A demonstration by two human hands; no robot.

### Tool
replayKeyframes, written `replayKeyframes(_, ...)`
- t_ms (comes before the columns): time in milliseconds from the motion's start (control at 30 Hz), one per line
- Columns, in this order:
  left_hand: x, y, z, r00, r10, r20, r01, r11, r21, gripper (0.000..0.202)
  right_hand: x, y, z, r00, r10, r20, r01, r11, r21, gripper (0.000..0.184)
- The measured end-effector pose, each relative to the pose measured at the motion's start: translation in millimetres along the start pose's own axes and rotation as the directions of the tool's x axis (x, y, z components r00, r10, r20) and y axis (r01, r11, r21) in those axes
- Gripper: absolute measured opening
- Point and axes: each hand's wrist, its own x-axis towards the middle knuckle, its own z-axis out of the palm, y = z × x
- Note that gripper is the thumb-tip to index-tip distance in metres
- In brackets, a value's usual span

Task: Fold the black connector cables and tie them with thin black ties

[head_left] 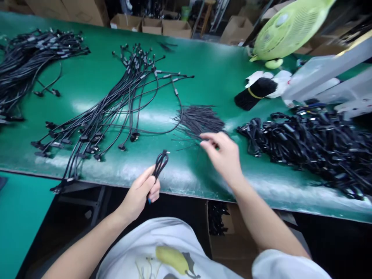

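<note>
At the far left of the green bench, a heap of black cables lies piled. Just to its right, a second batch of cables is fanned out, with most plugs pointing toward the near edge and a few overhanging it. At the near edge, the left hand has its grip clenched around the lower end of a folded cable. The doubled loop stands up out of the fist, over the bench edge. Right of centre, a flat pile of thin black ties lies on the bench. The right hand is over the near side of this pile, fingertips at the ties. The hand is blurred, so it cannot be told whether its grip is released or grasping a tie. Further right, a banded bundle of ties lies near a large heap of coiled cables. A light green fan sits at the right rear.
</note>
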Motion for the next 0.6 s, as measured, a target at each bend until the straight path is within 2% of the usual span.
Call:
replayKeyframes(67,0,-2,3.6,0.999,-0.001,0.040,0.003,0.999,-0.035,0.057,-36,-39,18,0.973,-0.004,0.232,-0.056,0.966,0.253,0.010)
replayKeyframes(133,0,-5,3.4,0.998,0.035,0.049,-0.034,0.999,-0.014,0.057,-64,-66,34,0.929,-0.059,0.365,-0.088,0.924,0.372,0.013)
replayKeyframes(200,-2,-8,0.1,0.995,0.101,0.017,-0.103,0.990,0.093,0.047,-81,-81,43,0.928,-0.150,0.342,0.033,0.945,0.325,0.016)
replayKeyframes(233,-4,-8,-2.1,0.990,0.142,-0.006,-0.139,0.973,0.182,0.042,-84,-84,44,0.928,-0.234,0.291,0.165,0.956,0.241,0.016)
replayKeyframes(267,-5,-8,-4.4,0.981,0.192,-0.028,-0.176,0.940,0.292,0.038,-85,-85,45,0.906,-0.351,0.236,0.329,0.936,0.127,0.016)
replayKeyframes(300,-7,-8,-6.6,0.966,0.254,-0.041,-0.215,0.885,0.413,0.035,-82,-85,44,0.851,-0.487,0.195,0.495,0.869,0.006,0.016)
replayKeyframes(333,-8,-7,-8.6,0.947,0.321,-0.037,-0.253,0.808,0.533,0.033,-78,-85,43,0.758,-0.628,0.178,0.648,0.757,-0.089,0.017)
replayKeyframes(367,-8,-6,-10.5,0.924,0.382,-0.018,-0.284,0.717,0.636,0.030,-72,-85,41,0.638,-0.746,0.190,0.770,0.621,-0.147,0.019)
replayKeyframes(433,-7,-4,-14.0,0.894,0.447,0.029,-0.307,0.565,0.766,0.026,-59,-88,36,0.411,-0.873,0.263,0.910,0.374,-0.178,0.024)
replayKeyframes(467,-6,-3,-15.6,0.901,0.433,0.041,-0.294,0.537,0.790,0.025,-53,-90,34,0.329,-0.890,0.316,0.942,0.285,-0.179,0.025)
replayKeyframes(500,-5,-3,-17.3,0.923,0.381,0.046,-0.268,0.554,0.788,0.024,-47,-94,31,0.268,-0.887,0.377,0.960,0.213,-0.182,0.026)
replayKeyframes(533,-4,-2,-19.0,0.953,0.301,0.045,-0.229,0.612,0.757,0.024,-43,-97,28,0.221,-0.871,0.439,0.970,0.152,-0.188,0.026)
replayKeyframes(600,-3,0,-22.4,0.993,0.104,0.064,-0.121,0.778,0.616,0.025,-37,-105,21,0.136,-0.829,0.543,0.982,0.039,-0.187,0.027)
